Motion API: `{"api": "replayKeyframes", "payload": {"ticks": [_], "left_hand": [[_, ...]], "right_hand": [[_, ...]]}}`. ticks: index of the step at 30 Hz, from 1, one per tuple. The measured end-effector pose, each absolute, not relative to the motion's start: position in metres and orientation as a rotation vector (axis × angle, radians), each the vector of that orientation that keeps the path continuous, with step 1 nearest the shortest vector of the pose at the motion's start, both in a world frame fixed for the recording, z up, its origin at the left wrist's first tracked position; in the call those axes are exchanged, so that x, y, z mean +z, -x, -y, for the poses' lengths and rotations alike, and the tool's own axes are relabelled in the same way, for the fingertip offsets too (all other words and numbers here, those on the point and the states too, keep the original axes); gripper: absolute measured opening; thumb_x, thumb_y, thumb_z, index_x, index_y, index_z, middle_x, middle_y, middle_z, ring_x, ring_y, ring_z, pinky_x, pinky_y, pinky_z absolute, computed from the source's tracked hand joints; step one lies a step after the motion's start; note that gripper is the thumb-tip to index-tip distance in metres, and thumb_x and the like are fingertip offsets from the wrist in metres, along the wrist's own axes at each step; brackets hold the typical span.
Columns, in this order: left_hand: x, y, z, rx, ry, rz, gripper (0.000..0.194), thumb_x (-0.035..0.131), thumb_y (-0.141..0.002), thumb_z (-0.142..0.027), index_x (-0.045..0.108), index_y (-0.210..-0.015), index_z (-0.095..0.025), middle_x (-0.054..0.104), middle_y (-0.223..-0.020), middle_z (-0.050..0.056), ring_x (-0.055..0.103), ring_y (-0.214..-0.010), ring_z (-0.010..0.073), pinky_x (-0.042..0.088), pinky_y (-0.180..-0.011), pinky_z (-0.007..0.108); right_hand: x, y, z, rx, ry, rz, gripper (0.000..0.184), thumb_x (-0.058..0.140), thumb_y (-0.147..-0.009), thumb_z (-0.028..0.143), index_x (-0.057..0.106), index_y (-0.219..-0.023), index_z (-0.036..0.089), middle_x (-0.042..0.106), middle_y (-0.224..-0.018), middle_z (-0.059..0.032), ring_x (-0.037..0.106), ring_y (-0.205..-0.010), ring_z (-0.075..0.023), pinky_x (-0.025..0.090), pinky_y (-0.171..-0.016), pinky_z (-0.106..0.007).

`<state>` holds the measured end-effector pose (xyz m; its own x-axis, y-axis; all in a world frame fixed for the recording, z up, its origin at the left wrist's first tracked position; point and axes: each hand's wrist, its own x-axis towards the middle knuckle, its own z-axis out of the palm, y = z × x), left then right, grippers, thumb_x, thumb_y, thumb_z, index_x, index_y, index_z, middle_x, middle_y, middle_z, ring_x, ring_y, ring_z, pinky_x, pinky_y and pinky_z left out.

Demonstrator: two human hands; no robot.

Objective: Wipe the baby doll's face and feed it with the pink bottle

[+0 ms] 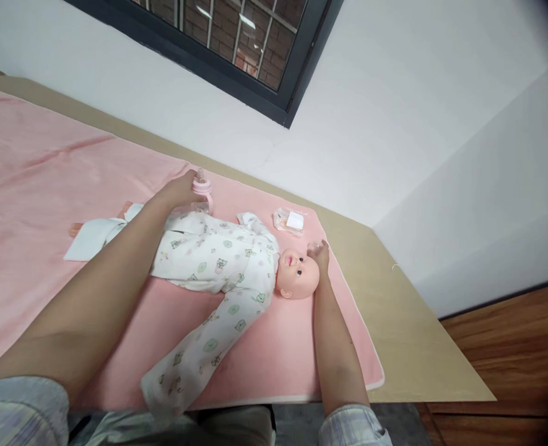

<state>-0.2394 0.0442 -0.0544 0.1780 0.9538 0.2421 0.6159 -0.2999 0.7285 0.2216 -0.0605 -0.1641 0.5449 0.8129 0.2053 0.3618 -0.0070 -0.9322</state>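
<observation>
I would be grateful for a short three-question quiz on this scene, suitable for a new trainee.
1. Multiple choice: the bottle in the left hand has a collar and handle that are (A) blue, (B) pink, (C) green.

2. True or false: the doll's head is nearer to the right hand than to the left hand.

3. Fill in the missing words, giving colour and thing: a clear packet lies on the ____.

Key: 1. B. 2. True. 3. Pink cloth.
</observation>
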Motion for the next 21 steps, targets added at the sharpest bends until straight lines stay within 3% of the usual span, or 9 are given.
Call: {"api": "replayKeyframes", "payload": {"ticks": [3,7,10,15,21], "left_hand": [[-0.046,0.236,-0.039,1.041,-1.941,-1.370,0.066,0.077,-0.078,-0.033,0.046,-0.133,-0.014,0.060,-0.119,0.002,0.053,-0.104,0.0197,0.041,-0.086,0.025],[-0.030,0.222,-0.025,1.133,-1.873,-1.208,0.072,0.077,-0.078,-0.035,0.046,-0.140,-0.016,0.062,-0.129,0.004,0.058,-0.115,0.0218,0.047,-0.095,0.028],[-0.016,0.206,-0.011,1.178,-1.804,-1.137,0.076,0.079,-0.073,-0.037,0.049,-0.139,-0.019,0.065,-0.126,0.006,0.062,-0.117,0.0257,0.049,-0.099,0.032],[0.005,0.175,0.021,1.164,-1.751,-0.959,0.090,0.083,-0.061,-0.032,0.047,-0.143,-0.019,0.070,-0.114,0.008,0.067,-0.112,0.0301,0.052,-0.096,0.036],[0.014,0.144,0.070,0.994,-2.081,-0.829,0.083,0.078,-0.069,-0.041,0.048,-0.145,-0.025,0.069,-0.115,0.007,0.068,-0.110,0.0315,0.054,-0.093,0.039]], "right_hand": [[-0.161,-0.218,0.062,0.377,1.634,0.964,0.077,0.068,-0.065,0.028,0.047,-0.139,0.019,0.053,-0.146,-0.0154,0.044,-0.144,-0.0280,0.032,-0.125,-0.044],[-0.149,-0.212,0.063,0.342,1.626,0.948,0.075,0.067,-0.068,0.030,0.048,-0.140,0.019,0.057,-0.137,-0.0149,0.056,-0.130,-0.0254,0.040,-0.119,-0.042],[-0.122,-0.201,0.065,0.310,1.564,1.005,0.074,0.070,-0.070,0.031,0.049,-0.141,0.022,0.057,-0.136,-0.0123,0.060,-0.118,-0.0231,0.046,-0.114,-0.041],[-0.054,-0.159,0.084,0.377,1.262,1.107,0.072,0.076,-0.074,0.034,0.049,-0.141,0.028,0.057,-0.139,-0.0095,0.061,-0.117,-0.0219,0.054,-0.101,-0.034],[-0.007,-0.101,0.124,0.482,0.957,1.376,0.071,0.074,-0.083,0.047,0.044,-0.146,0.032,0.061,-0.136,-0.0080,0.060,-0.128,-0.0228,0.049,-0.114,-0.040]]}}
